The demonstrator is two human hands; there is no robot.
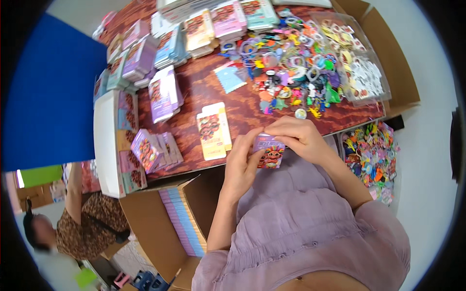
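Close in front of me, over the table's near edge, I hold a small purple cardboard box (271, 156) with a cartoon picture on its front. My left hand (239, 156) wraps its left side, the thumb across the face. At the top end, the bent fingers of my right hand (303, 138) press together on the box's edge; whether anything small lies under them is hidden. Left of my hands, a flattened yellow carton (212, 133) lies on the table. A purple packet with silver-grey packets (155, 150) rests farther left.
Stacks of flat cartons (196, 31) line the back and left of the table. Small colourful trinkets (291, 63) are heaped at the right, beside a clear tray (361, 80). An open cardboard box (184, 262) stands below. Another person (87, 228) is at the lower left.
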